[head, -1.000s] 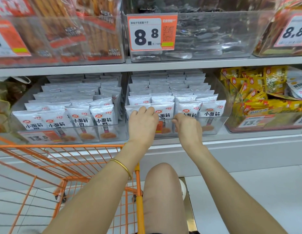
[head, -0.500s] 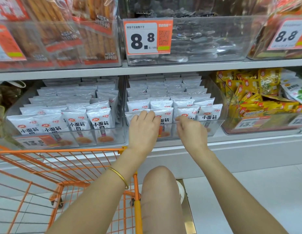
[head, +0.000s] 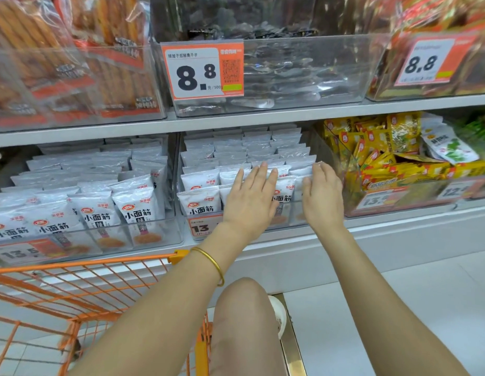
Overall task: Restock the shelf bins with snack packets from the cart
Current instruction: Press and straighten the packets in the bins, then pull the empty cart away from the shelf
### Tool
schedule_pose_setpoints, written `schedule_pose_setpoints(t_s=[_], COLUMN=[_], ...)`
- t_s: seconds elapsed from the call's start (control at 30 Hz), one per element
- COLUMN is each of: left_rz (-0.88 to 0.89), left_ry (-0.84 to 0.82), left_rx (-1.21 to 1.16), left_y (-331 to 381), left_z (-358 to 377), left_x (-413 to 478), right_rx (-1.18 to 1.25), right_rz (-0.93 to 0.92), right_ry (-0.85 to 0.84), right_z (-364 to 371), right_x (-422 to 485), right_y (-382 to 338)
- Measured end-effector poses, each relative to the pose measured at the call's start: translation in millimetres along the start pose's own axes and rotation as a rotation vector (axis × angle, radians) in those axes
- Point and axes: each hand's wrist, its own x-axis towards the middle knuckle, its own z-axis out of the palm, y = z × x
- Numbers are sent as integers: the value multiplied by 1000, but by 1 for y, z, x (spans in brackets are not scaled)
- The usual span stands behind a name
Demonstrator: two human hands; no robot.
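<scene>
Snack packets [head: 199, 207] labelled 小面筋, tag [head: 203, 73] 8.8

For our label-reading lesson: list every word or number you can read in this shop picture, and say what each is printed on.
"8.8", "元/500": orange middle tag, top shelf.
"8.8": right tag, top shelf.
"小面筋": white packets.
"13.5": lower left tag, blurry.
"13": lower middle tag, rest behind the left hand.
Yellow packets, tags below them, all small print: unreadable.
</scene>
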Motion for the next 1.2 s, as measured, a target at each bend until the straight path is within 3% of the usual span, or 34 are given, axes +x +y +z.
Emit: schedule_pose_setpoints(t_s=[0.23, 0.5, 0.63, 0.77, 0.87, 0.93, 1.1, 1.2], left_rz=[-32, -27, -28, -138, -206, -185, -147, -215], left_ry=[0, -21, 67, 222, 66, 55, 163, 216], left_rx=[-15, -37, -103, -108, -135, -137, -280, -301], left_y=[3, 1, -3, -13, -26, -33, -42, -50], left_z=[-5, -4, -7, -8, -7, -8, -18, -21], left_x=[14, 19, 6, -18, -32, -37, -55, -84], right_rx=[-109, -141, -122, -102, -140, -162, -71, 20], right_rz=[-73, -98, -118, -257, -338, -358, -428, -475], right_ry=[37, -45, 3, 20, -64, -92, -35, -22], right_z=[-2, -5, -10, -9, -4, -1, -1, 1], right_x=[0, 4, -1, -14, -22, -27, -47, -65], right_y=[4, 1, -6, -29, -46, -53, -64, -79])
